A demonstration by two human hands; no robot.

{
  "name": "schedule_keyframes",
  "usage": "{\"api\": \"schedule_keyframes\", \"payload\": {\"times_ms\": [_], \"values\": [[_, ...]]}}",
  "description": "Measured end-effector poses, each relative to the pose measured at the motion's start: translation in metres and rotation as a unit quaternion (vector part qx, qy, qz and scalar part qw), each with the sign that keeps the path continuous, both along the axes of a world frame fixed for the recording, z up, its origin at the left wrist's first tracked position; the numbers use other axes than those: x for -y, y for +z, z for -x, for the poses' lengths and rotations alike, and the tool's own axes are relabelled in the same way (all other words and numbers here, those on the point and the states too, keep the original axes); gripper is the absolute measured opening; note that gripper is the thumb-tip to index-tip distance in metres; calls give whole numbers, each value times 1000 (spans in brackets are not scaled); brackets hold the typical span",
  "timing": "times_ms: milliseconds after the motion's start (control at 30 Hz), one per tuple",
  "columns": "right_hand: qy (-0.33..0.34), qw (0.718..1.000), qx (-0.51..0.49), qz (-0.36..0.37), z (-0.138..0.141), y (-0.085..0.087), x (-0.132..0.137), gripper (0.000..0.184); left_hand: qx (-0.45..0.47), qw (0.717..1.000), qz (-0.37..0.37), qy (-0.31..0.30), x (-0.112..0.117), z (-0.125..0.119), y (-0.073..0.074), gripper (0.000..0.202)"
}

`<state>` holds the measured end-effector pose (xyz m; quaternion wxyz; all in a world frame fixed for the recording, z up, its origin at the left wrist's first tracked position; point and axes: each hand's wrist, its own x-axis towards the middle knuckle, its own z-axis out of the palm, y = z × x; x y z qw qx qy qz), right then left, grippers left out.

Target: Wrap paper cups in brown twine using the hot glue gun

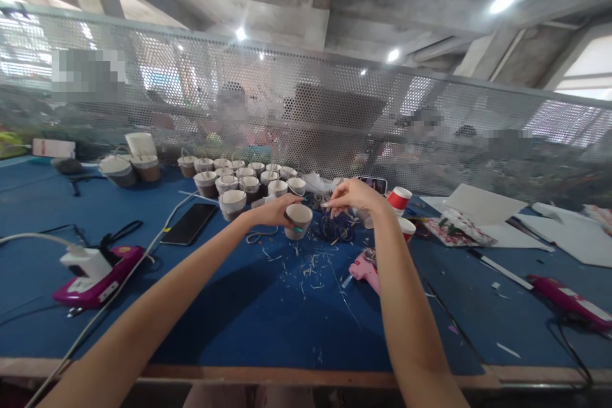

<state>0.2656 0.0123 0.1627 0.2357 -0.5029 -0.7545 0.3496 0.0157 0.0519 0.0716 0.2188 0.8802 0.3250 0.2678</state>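
Observation:
My left hand point(273, 213) is wrapped round a small pale cup point(299, 227), which it holds over the blue table with the opening facing up and toward me. To the right, my right hand point(354, 196) has its fingertips pinched together above a dark tangle of cord point(337, 229). Something small and pale shows at those fingertips, too small to name. Behind my left hand stand several similar cups point(233, 205), many with thin handles. A pink glue gun point(366, 271) lies by my right forearm, which partly covers it.
Thin scraps point(310, 268) litter the blue table point(229, 312). On the left are a black phone point(189, 224), a purple power strip point(98, 284) and a white cable. Red-and-white cups point(400, 199) and white sheets point(482, 207) lie right. A perforated metal screen point(329, 115) closes the back.

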Motion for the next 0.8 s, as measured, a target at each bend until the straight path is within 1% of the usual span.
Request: {"api": "schedule_keyframes", "payload": {"times_ms": [100, 200, 267, 333, 367, 433, 467, 500, 533, 567, 600, 633, 667, 700, 733, 767, 800], "values": [[-8, 1000, 10, -19, 0, -3, -3, 25, -9, 997, 59, -52, 8, 0, 10, 82], [-21, 999, 16, -18, 1, -6, -5, 28, -39, 991, 102, -79, 14, -1, 15, 81], [-28, 999, 19, -7, 2, -7, -5, 29, -41, 989, 118, -81, 16, 1, 19, 83], [-29, 999, 26, 12, 4, -7, -4, 29, -31, 988, 131, -70, 18, 7, 27, 82], [-27, 999, 30, 19, 5, -7, -4, 28, -31, 988, 138, -62, 20, 12, 33, 78], [-18, 999, 35, 33, 7, -6, -3, 27, -42, 986, 154, -42, 24, 21, 48, 61], [-8, 999, 36, 38, 9, -6, -3, 26, -55, 987, 147, -25, 27, 25, 56, 49], [7, 998, 37, 40, 11, -6, -2, 25, -64, 991, 120, -2, 30, 27, 63, 35], [27, 998, 36, 42, 13, -6, -2, 23, -53, 996, 68, 26, 34, 28, 69, 22], [49, 997, 32, 42, 15, -6, -2, 22, -40, 998, 6, 57, 37, 26, 74, 14], [71, 996, 28, 40, 18, -6, -1, 22, -16, 994, -58, 94, 40, 23, 77, 12], [88, 995, 23, 38, 21, -6, 0, 22, 3, 988, -108, 110, 43, 19, 78, 15], [101, 994, 17, 37, 24, -5, 2, 22, 17, 985, -137, 106, 44, 14, 77, 18], [111, 993, 12, 38, 27, -5, 3, 22, 25, 985, -144, 87, 45, 9, 75, 18], [119, 992, 9, 39, 30, -5, 5, 22, 26, 990, -127, 63, 45, 4, 71, 14], [126, 991, 9, 39, 33, -5, 7, 22, 20, 995, -90, 40, 44, 1, 68, 10], [132, 990, 10, 38, 35, -5, 8, 22, 10, 999, -48, 23, 42, -1, 65, 13]]}}
